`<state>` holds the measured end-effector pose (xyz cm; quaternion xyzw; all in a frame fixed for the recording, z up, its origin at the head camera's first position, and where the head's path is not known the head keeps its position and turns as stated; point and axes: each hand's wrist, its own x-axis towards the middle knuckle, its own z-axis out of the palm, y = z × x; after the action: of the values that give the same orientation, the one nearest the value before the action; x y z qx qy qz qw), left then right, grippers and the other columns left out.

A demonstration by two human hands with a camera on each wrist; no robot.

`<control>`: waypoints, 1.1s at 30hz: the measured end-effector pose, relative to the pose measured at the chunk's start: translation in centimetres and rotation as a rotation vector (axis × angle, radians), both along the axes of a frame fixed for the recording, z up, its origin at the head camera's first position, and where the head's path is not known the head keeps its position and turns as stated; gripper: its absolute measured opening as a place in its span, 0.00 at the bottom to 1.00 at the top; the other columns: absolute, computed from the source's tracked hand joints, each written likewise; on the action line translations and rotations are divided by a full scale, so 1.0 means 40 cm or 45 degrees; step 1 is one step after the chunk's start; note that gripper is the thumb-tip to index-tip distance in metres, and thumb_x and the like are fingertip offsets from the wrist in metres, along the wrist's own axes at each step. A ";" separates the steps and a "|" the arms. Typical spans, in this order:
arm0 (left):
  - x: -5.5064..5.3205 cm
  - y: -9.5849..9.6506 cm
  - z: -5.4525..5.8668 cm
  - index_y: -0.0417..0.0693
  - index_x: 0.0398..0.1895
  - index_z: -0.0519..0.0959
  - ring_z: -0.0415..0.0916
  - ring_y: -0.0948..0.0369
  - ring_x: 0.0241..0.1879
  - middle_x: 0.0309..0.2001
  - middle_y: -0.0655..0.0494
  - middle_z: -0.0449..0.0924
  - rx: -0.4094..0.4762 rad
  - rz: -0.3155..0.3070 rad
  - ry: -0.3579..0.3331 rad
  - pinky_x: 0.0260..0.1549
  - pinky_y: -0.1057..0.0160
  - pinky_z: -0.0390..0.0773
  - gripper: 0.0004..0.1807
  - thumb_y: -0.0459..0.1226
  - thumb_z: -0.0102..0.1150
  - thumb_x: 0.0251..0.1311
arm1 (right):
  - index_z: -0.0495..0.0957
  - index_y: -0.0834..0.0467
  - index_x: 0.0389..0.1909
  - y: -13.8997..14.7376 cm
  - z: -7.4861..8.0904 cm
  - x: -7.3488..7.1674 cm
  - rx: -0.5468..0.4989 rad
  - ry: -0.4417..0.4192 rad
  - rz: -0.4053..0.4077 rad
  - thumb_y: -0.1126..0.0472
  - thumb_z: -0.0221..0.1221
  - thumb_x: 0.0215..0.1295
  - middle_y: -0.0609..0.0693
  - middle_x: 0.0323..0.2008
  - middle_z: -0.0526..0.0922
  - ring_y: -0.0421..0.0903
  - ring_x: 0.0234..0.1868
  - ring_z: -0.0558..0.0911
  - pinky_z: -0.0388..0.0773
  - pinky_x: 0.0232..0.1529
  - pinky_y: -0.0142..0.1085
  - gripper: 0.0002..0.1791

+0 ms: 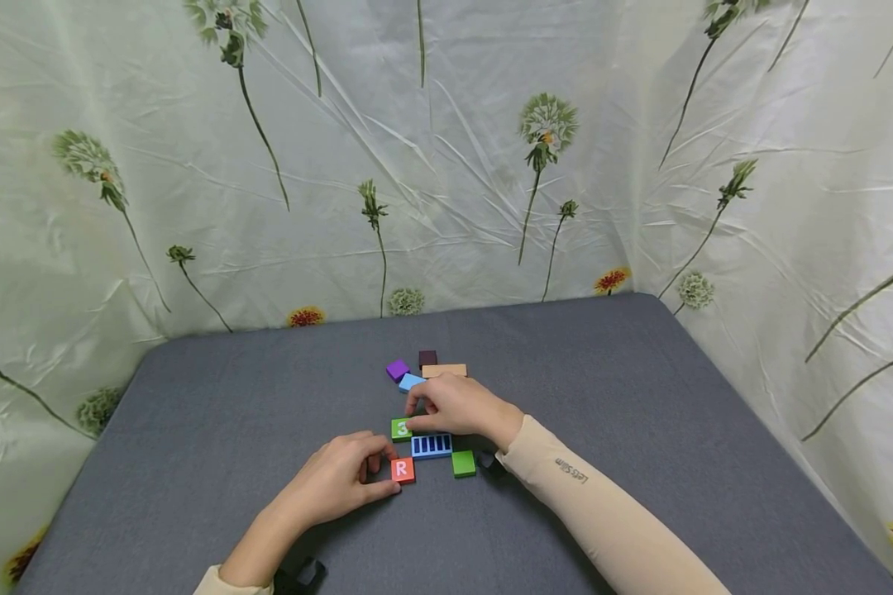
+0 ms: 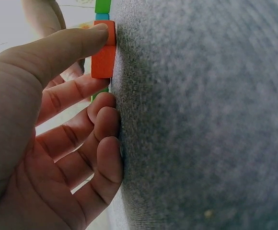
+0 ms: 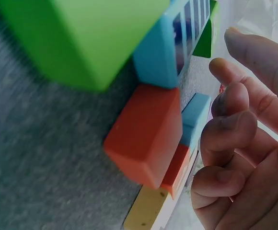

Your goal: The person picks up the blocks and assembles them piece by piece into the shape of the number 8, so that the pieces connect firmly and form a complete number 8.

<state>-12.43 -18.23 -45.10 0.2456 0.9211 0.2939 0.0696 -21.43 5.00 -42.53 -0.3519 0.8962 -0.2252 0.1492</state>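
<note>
In the head view, my left hand (image 1: 340, 477) pinches a red block with a white R (image 1: 403, 470) by its edges, thumb at the near side, index finger at the far side. The left wrist view shows the thumb on that red block (image 2: 102, 60). My right hand (image 1: 457, 405) hovers palm-down with fingers loosely bent, fingertips right at the green block with a white 3 (image 1: 399, 429). Between the hands lies a blue block with dark bars (image 1: 432, 446), touching the green and red blocks at its left corners. In the right wrist view the fingers (image 3: 254, 52) hold nothing.
A plain green block (image 1: 464, 464) sits at the barred block's near right corner. Beyond my right hand lie a tan block (image 1: 444, 370), a dark block (image 1: 427, 358), a purple block (image 1: 398, 370) and a light blue block (image 1: 412, 383). Grey cloth (image 1: 268, 397) covers the table.
</note>
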 end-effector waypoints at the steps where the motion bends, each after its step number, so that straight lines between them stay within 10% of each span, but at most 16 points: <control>1: 0.000 0.000 0.000 0.60 0.42 0.84 0.65 0.73 0.23 0.29 0.66 0.73 -0.002 0.001 -0.002 0.25 0.69 0.67 0.13 0.47 0.80 0.60 | 0.89 0.47 0.46 0.003 -0.001 0.000 0.001 0.000 -0.004 0.48 0.68 0.74 0.39 0.20 0.74 0.33 0.20 0.66 0.62 0.25 0.30 0.09; 33: -0.033 -0.006 0.016 0.54 0.67 0.79 0.70 0.71 0.26 0.32 0.65 0.77 -0.070 0.002 -0.095 0.28 0.67 0.72 0.32 0.47 0.79 0.62 | 0.87 0.51 0.46 0.175 -0.002 -0.050 -0.092 -0.010 -0.207 0.52 0.68 0.75 0.41 0.21 0.74 0.35 0.22 0.69 0.67 0.29 0.31 0.08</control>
<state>-13.76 -18.48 -44.44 0.2318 0.9258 0.2775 0.1104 -23.41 12.00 -42.62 -0.2822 0.9125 -0.2702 0.1210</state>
